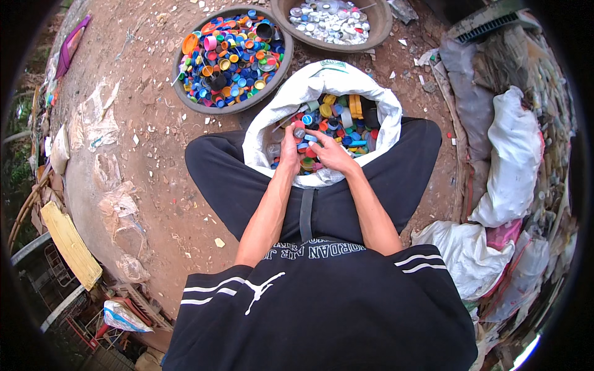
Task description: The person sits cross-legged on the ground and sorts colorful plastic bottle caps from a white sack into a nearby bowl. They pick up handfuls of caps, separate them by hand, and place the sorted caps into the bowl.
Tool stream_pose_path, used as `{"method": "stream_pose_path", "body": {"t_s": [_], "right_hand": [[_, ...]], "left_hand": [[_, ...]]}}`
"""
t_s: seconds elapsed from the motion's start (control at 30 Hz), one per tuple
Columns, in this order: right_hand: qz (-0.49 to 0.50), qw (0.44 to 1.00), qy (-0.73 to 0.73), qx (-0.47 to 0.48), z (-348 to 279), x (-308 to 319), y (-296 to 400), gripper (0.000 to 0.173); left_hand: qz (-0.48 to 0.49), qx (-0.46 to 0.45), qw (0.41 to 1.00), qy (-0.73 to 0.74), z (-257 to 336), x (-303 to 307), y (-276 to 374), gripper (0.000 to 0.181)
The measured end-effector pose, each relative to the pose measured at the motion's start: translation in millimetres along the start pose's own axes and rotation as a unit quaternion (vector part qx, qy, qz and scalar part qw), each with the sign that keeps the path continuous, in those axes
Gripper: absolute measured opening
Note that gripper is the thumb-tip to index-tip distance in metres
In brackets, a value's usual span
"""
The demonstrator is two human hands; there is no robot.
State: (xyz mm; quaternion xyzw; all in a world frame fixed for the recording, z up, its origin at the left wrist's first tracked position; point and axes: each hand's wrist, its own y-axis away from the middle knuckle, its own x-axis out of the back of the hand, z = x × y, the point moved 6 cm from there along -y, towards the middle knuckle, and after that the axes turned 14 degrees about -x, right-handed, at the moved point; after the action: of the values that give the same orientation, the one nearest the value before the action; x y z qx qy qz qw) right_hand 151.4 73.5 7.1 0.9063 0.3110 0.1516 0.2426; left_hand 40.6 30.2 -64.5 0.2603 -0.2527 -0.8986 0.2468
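Note:
A white woven sack (390,99) with a rolled rim stands between the crossed legs, full of mixed plastic bottle caps (355,137). Inside its opening, my left hand (291,150) holds several caps, among them a red one and a grey one (299,132), near the fingertips. My right hand (330,152) is close beside it, with fingers at a blue cap (310,138) and a red cap; whether it grips them or only touches them is hard to tell. A yellow plastic piece (355,107) lies at the sack's far side.
Beyond the sack, a round dark basin (180,92) holds colourful caps, and a second basin (383,28) holds mostly white and clear ones. Filled white sacks (508,157) lie along the right side. Plastic scraps (118,199) and a yellow board (71,246) lie on the left.

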Motion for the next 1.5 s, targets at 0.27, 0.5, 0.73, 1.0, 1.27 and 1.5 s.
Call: {"method": "stream_pose_path", "body": {"t_s": [0.27,0.5,0.73,1.0,1.27,1.5], "right_hand": [[0.17,0.971,-0.09,-0.143,28,-11,-24,0.039],[0.314,0.944,-0.087,-0.043,-29,-5,-8,0.036],[0.259,0.959,-0.099,0.061,-165,-15,-68,0.031],[0.221,0.969,-0.014,0.111,-259,-89,-270,0.035],[0.113,0.98,0.156,0.044,-230,-124,-449,0.045],[0.072,0.959,0.262,0.075,-239,-115,-464,0.04]], "left_hand": [[0.083,-0.148,0.984,-0.052,8,-5,-8,0.039],[0.075,-0.295,0.939,-0.163,50,-30,-1,0.037],[0.15,-0.341,0.928,-0.013,188,-37,-34,0.042],[0.233,-0.35,0.9,0.112,304,51,-194,0.045],[0.185,-0.316,0.912,-0.186,328,148,-322,0.042],[0.118,-0.294,0.909,-0.27,334,158,-330,0.038]]}}
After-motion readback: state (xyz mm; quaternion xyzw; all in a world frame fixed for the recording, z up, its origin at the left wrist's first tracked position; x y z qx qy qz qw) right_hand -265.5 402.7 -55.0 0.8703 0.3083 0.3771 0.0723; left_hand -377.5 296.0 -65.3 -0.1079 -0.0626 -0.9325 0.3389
